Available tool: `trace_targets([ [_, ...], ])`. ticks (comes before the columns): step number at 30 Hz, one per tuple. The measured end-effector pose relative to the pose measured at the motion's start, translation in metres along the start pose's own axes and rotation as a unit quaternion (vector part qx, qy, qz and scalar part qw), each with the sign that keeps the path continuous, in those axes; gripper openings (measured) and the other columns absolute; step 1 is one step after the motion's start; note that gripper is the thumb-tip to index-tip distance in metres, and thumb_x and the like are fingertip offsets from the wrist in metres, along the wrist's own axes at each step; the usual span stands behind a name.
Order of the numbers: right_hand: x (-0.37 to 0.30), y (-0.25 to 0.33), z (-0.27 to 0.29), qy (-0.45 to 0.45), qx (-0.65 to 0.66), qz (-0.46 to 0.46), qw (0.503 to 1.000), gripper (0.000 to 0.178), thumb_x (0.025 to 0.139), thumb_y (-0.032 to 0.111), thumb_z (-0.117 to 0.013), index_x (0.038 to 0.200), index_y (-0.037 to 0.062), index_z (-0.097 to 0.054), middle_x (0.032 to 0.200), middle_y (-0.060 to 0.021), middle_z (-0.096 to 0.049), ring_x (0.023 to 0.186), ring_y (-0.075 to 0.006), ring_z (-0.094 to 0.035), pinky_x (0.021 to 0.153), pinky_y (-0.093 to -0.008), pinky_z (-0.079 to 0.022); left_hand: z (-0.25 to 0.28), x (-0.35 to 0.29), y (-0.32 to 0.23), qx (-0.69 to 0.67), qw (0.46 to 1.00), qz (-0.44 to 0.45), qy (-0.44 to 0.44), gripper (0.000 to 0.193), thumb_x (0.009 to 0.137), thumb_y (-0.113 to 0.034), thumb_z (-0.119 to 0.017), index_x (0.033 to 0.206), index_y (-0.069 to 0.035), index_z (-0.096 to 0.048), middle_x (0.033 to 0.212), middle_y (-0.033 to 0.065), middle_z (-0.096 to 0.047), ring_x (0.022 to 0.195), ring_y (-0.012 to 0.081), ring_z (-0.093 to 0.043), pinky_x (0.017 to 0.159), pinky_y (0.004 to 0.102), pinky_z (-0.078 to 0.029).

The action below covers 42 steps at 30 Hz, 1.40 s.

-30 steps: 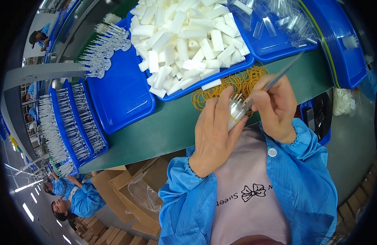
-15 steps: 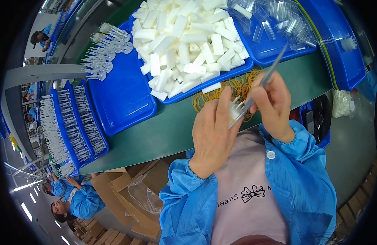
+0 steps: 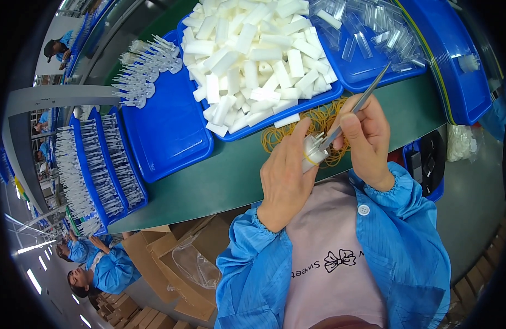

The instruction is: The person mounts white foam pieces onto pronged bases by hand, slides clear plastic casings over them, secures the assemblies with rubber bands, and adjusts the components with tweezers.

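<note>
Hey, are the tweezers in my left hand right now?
No, your right hand grips the tweezers, while your left hand holds a small white part with a yellow band around it.

Blk lettering on pink shirt

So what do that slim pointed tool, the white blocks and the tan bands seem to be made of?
The slim pointed tool looks like metal, perhaps steel: grey with a smooth sheen. The white blocks could be foam or plastic, matt and evenly coloured; I can't tell which. The tan bands are probably rubber: thin loops, curling in a loose tangle.
</note>
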State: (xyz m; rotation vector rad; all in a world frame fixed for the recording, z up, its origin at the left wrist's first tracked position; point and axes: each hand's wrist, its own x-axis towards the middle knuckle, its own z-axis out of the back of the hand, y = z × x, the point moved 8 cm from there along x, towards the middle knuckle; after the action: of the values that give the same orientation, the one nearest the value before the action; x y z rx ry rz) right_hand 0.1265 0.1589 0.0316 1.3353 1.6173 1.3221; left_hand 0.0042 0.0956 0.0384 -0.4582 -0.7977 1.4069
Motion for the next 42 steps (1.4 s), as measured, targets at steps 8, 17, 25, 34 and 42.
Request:
trace_targets([
  [8, -0.008, 0.022, 0.005, -0.009, -0.205, 0.13, 0.97, 0.005, 0.093, 0.006, -0.054, 0.093, 0.0002, -0.054, 0.077, -0.0028, -0.058, 0.064, -0.0069, -0.054, 0.056, -0.0205, -0.042, -0.002, 0.003, -0.001, 0.021, 1.0, -0.002, 0.001, 0.073, 0.069, -0.004, -0.078, 0.134, -0.002, -0.044, 0.105, 0.017, -0.058, 0.09, 0.0323, -0.059, 0.077, 0.0381, -0.049],
  [17, 0.002, 0.049, 0.113, -0.113, -0.419, 0.132, 0.891, 0.011, 0.088, 0.005, -0.064, 0.097, -0.0016, -0.063, 0.09, -0.006, -0.064, 0.079, -0.0129, -0.061, 0.073, -0.0239, -0.048, 0.023, 0.002, 0.014, -0.027, 0.996, 0.075, -0.05, 0.076, 0.064, -0.002, -0.081, 0.132, -0.003, -0.046, 0.103, 0.0121, -0.058, 0.093, 0.0281, -0.059, 0.077, 0.0349, -0.048],
  [25, -0.005, 0.034, 0.051, -0.024, 0.03, 0.01, 0.999, 0.017, 0.1, 0.02, -0.047, 0.094, 0.0046, -0.045, 0.087, -0.0114, -0.06, 0.073, -0.0141, -0.062, 0.07, -0.0261, -0.051, 0.004, 0.006, 0.007, -0.193, 0.98, 0.014, 0.04, 0.068, 0.08, -0.02, -0.071, 0.138, -0.004, -0.038, 0.127, 0.0207, -0.052, 0.106, 0.0377, -0.057, 0.093, 0.0408, -0.044],
  [34, 0.008, 0.029, 0.005, 0.078, -0.027, 0.012, 0.997, 0.024, 0.099, 0.025, -0.05, 0.098, 0.0011, -0.053, 0.086, -0.0064, -0.059, 0.074, -0.0105, -0.061, 0.068, -0.0226, -0.05, -0.001, 0.0, 0.003, -0.191, 0.977, 0.045, 0.08, 0.067, 0.081, -0.02, -0.07, 0.137, -0.002, -0.038, 0.127, 0.0208, -0.053, 0.111, 0.0365, -0.057, 0.09, 0.0389, -0.046],
  [42, 0.013, 0.022, 0.008, 0.078, -0.011, -0.009, 0.997, 0.022, 0.098, 0.024, -0.051, 0.097, 0.002, -0.052, 0.085, -0.0057, -0.058, 0.072, -0.0093, -0.059, 0.066, -0.0213, -0.049, -0.006, -0.001, 0.006, -0.225, 0.968, 0.067, 0.091, 0.066, 0.081, -0.018, -0.07, 0.137, -0.002, -0.039, 0.126, 0.02, -0.054, 0.111, 0.0347, -0.058, 0.09, 0.0381, -0.046],
])
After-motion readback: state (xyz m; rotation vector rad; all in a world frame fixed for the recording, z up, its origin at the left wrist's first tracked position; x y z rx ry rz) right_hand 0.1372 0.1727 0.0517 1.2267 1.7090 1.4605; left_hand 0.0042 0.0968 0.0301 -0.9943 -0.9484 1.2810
